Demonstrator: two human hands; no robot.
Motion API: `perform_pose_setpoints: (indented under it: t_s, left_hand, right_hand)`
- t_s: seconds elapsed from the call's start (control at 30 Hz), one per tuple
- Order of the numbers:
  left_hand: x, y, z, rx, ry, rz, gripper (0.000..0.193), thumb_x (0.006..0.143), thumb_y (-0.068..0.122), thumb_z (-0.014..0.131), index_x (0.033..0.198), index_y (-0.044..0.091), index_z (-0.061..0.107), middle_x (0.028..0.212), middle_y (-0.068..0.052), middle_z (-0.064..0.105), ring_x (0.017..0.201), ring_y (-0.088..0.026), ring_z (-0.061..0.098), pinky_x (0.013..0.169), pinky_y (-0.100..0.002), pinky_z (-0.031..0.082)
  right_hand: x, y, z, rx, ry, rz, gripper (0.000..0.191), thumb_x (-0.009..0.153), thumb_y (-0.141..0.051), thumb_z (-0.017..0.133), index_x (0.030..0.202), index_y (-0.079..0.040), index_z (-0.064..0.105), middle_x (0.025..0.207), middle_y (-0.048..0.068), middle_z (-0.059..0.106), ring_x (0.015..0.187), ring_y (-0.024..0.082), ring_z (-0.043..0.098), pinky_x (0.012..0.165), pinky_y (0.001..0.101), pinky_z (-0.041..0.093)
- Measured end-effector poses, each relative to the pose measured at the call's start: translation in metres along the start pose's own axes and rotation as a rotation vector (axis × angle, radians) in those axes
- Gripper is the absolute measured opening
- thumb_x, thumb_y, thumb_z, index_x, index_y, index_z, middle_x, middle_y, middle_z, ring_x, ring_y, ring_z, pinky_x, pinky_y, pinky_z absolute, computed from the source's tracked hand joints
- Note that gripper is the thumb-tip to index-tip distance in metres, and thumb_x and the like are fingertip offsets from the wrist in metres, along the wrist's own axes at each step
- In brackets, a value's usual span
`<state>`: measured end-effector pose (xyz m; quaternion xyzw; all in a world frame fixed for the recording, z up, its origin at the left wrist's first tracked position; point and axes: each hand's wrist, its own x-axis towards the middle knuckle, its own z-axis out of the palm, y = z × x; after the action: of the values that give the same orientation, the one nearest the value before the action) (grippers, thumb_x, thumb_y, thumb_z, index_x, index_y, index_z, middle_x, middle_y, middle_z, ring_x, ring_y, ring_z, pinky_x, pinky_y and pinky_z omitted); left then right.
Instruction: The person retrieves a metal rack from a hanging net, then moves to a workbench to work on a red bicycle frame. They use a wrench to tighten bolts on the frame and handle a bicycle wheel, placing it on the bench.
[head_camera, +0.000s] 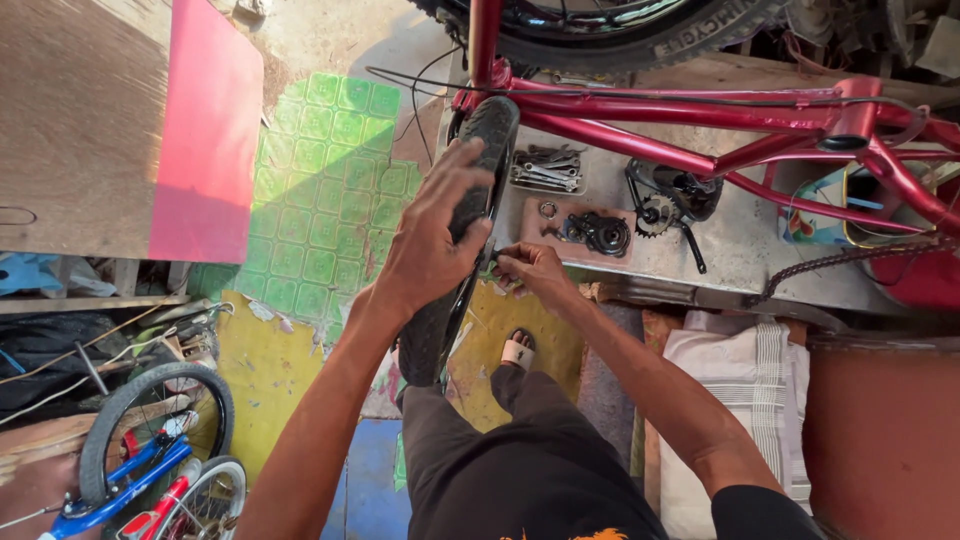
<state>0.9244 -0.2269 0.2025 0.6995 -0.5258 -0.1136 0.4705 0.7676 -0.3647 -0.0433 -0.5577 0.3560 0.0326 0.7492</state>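
A person worked with both hands on a black bicycle tyre (478, 190) held upright over their lap.

The left hand (432, 245) was wrapped over the tyre's tread from the side, its grip closed firmly on the rubber. The right hand (530, 268) pinched something small and unclear at the rim, fingers closed, wrist bent inward, forearm reaching across. The tyre looked stiff yet springy, fairly light, and best held around the tread. A red bicycle frame (700, 140) lay just beyond, above a metal tabletop (740, 240) carrying spanners (547, 168) and a sprocket (600, 233).
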Motion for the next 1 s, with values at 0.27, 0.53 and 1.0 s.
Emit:
perform_pose_setpoints:
  t_s: [0.27,0.53,1.0]
  left_hand:
    - [-0.031,-0.102,0.011,-0.390,0.343,-0.420,0.038,0.106,0.033,0.060,0.135,0.010,0.068,0.144,-0.015,0.069,0.136,-0.029,0.064,0.117,-0.039,0.049]
    - [-0.129,-0.217,0.060,-0.306,0.107,-0.756,0.029,0.098,0.020,0.066,0.115,-0.002,0.070,0.094,-0.010,0.073,0.083,-0.018,0.067,0.070,-0.032,0.052]
    - [-0.139,-0.204,0.074,-1.097,0.330,-0.962,0.027,0.099,0.019,0.071,0.110,-0.005,0.064,0.088,-0.007,0.072,0.068,-0.010,0.067,0.056,-0.025,0.056]
  right_hand:
    - [0.004,-0.001,0.012,-0.088,0.043,-0.097,0.017,0.096,-0.016,0.070,0.102,0.000,0.074,0.083,0.007,0.077,0.066,0.011,0.071,0.050,0.0261,0.054]
    - [-0.003,-0.001,0.027,-0.063,0.078,-0.045,0.016,0.095,-0.010,0.067,0.102,0.002,0.075,0.082,0.011,0.077,0.062,0.013,0.073,0.048,0.0266,0.055]
    - [-0.006,0.014,0.024,0.231,0.101,-0.026,0.014,0.096,-0.010,0.069,0.096,0.003,0.074,0.079,0.009,0.075,0.062,0.013,0.071,0.048,0.0239,0.051]
